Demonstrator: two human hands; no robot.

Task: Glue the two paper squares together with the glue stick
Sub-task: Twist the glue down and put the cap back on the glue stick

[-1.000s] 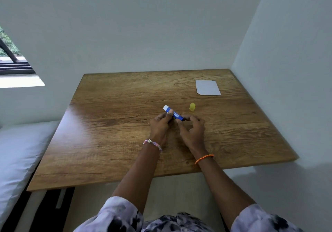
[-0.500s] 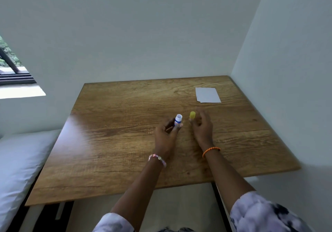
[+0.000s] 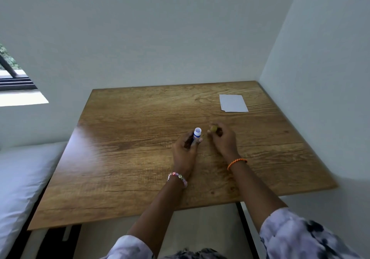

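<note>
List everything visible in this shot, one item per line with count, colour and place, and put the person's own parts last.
table: 1, brown wood grain, fills the middle, set into the wall corner
paper squares: white, stacked slightly askew, far right of the table; count looks like two
glue stick: 1, blue and white, upright in the left hand
cap: 1, yellow, in the right hand's fingertips
cushion: 1, white, left of the table
window: 1, dark frame, far left
bracelets: 2, beaded pastel on left wrist, orange on right wrist
sleeves: 2, pale with dark blotches, bottom edge
left hand: 1, mid-table
right hand: 1, beside it
</note>
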